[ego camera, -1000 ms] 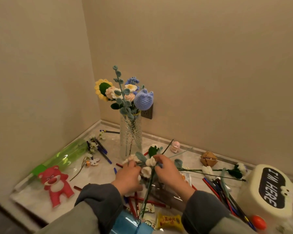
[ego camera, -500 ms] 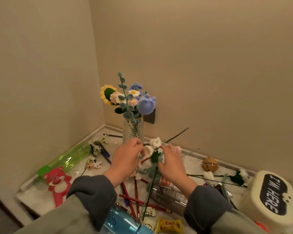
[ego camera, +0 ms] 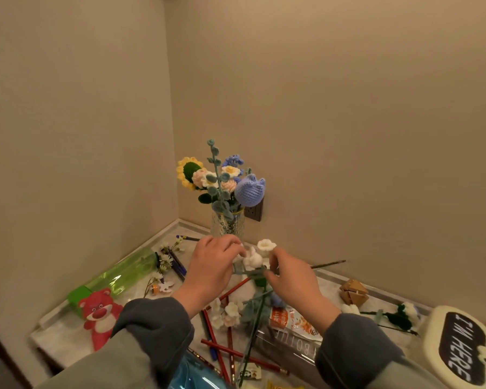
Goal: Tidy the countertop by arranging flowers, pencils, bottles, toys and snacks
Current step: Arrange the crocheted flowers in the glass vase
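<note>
A glass vase [ego camera: 227, 224] with crocheted flowers stands in the countertop's back corner. In front of it both my hands hold a crocheted white flower sprig [ego camera: 253, 259] lifted off the counter; its green stem runs down toward me. My left hand [ego camera: 212, 266] pinches the sprig's blossoms from the left. My right hand [ego camera: 291, 275] pinches the stem just below the top white bloom [ego camera: 266, 245]. Red pencils [ego camera: 222, 352] lie scattered under my wrists. More white flowers [ego camera: 227, 314] lie on the counter.
A red bear toy [ego camera: 100, 313] and a green bottle [ego camera: 118, 277] lie at left. Blue pens [ego camera: 177, 265] lie near the wall. Snack packets [ego camera: 291, 322], a wooden puzzle [ego camera: 353, 292], a dark-stemmed flower [ego camera: 399, 317] and a cream "I'M HERE" box [ego camera: 463, 346] are at right.
Both hands have lifted the white flower sprig off the counter and raised it toward the vase. The camera has tilted upward, so the counter sits lower in view.
</note>
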{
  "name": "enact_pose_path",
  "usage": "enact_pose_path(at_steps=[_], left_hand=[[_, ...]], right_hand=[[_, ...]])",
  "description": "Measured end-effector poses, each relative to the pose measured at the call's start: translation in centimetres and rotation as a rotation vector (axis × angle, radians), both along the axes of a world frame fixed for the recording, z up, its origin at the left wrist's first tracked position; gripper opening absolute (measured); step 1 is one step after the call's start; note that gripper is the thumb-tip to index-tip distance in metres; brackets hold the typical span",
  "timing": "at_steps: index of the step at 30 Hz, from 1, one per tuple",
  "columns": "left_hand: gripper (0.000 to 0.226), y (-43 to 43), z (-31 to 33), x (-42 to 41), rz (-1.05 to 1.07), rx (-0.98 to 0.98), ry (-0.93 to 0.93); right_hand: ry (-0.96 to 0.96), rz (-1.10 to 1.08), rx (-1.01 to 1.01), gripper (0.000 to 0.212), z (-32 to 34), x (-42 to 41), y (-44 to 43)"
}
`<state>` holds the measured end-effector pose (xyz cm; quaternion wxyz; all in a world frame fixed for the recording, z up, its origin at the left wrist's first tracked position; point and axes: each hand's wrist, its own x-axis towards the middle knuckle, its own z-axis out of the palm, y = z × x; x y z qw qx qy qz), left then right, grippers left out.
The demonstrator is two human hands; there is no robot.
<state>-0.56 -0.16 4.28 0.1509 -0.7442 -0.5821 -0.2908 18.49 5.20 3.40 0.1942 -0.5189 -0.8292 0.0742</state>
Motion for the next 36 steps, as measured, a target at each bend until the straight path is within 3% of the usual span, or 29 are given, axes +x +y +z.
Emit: enact_pose_path(at_steps=[7, 10, 13, 15, 20, 28, 34, 36], left_hand=[[0.034, 0.3, 1.0, -1.3, 0.054, 0.138, -0.034], [0.035, 0.5, 1.7, -1.4, 0.054, 0.194, -0.004], [0.032, 0.6, 2.3, -1.6, 0.048, 0.242, -0.002], [0.033, 0.5, 2.6, -1.7, 0.052, 0.239, -0.014], [0.055, 0.4, 2.5, -0.6, 0.066, 0.188, -0.061], [0.046, 1.1, 3.2, 0.1, 0.077, 0.095, -0.204], [0.057, 2.9, 6.4, 1.0, -0.015, 0.116, -0.248], [0.065, 3.6, 7.5, 1.3, -0.022, 0.088, -0.218]], right_hand=[[0.024, -0.022, -0.3, 0.048, 1.5, -1.5, -0.1], [0.153, 0.028, -0.607, 0.035, 3.0, -1.6, -0.2], [0.269, 0.037, -1.002, 0.046, 3.9, -1.1, -0.9], [0.454, 0.01, -1.123, 0.042, 3.5, -0.8, -1.4], [0.683, -0.181, -1.001, 0.023, 1.7, -0.6, -2.7], [1.025, -0.327, -0.91, 0.019, 0.9, 0.9, -3.3], [1.285, -0.279, -0.683, 0.019, 3.2, 0.8, -2.7], [1.253, -0.247, -0.622, 0.014, 4.6, 0.5, -2.3]])
